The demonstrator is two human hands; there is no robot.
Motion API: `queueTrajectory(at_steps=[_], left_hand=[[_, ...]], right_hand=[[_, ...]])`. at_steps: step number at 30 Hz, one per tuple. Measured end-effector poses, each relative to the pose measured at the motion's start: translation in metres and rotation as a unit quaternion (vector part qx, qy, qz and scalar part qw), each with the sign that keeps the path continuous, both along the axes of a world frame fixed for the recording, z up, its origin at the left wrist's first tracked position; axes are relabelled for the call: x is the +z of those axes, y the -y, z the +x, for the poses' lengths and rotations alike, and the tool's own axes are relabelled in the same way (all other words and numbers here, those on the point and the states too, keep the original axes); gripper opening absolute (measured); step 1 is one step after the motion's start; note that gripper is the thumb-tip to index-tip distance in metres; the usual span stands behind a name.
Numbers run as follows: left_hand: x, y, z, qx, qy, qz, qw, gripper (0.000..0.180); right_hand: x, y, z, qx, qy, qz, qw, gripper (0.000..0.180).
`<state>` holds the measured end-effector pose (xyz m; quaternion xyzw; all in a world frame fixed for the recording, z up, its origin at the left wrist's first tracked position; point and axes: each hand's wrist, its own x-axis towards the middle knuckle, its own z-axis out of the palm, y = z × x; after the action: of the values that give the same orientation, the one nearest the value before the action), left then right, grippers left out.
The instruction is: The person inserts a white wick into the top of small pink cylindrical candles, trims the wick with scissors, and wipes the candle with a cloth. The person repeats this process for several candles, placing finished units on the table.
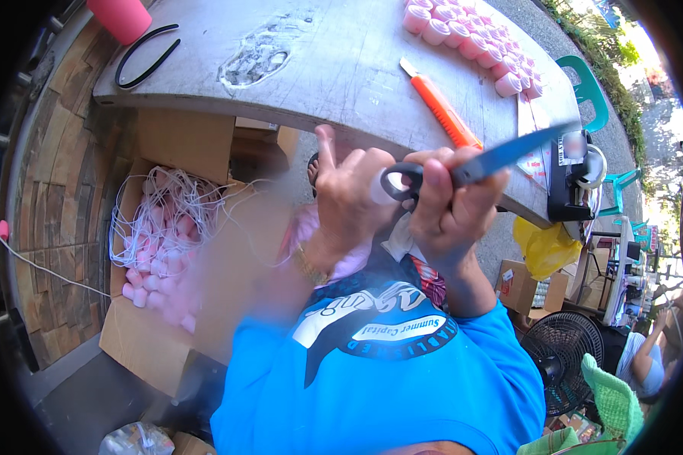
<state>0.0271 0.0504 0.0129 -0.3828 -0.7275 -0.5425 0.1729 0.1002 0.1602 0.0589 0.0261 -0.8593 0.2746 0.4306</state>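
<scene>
My right hand (455,208) grips a pair of scissors (512,154). Their dark handle rings lie toward my left hand, and the blades point right over the table's edge. Beside the rings, my left hand (353,189) is closed with one finger sticking up. A small pale pink cylinder (380,188) shows at its edge, partly hidden by the fingers and the scissor handle. Just beyond the hands, an orange box cutter (444,110) lies on the grey-white table (334,83).
Pink-and-white small rolls (474,45) stand grouped at the table's far right. At far left are a black headband (138,61) and a pink cup (120,17). An open cardboard box (148,334) holds pink pieces with white strings. A tape dispenser (573,182) and fan (561,353) are right.
</scene>
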Motion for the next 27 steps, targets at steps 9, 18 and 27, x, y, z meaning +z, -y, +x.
queueTrajectory(at_steps=[9, 18, 27], left_hand=[[-0.007, 0.001, -0.001, 0.004, 0.003, -0.01, 1.0, 0.016], [-0.018, 0.027, -0.014, -0.066, 0.252, -0.025, 0.965, 0.042], [0.136, 0.004, -0.141, -0.181, 0.102, -0.141, 0.968, 0.043]], right_hand=[[0.024, -0.002, -0.015, 0.037, -0.076, 0.052, 0.995, 0.013], [-0.001, -0.009, 0.029, 0.05, 0.169, -0.466, 0.867, 0.015], [-0.061, 0.002, 0.07, 0.297, 0.459, -0.619, 0.564, 0.039]])
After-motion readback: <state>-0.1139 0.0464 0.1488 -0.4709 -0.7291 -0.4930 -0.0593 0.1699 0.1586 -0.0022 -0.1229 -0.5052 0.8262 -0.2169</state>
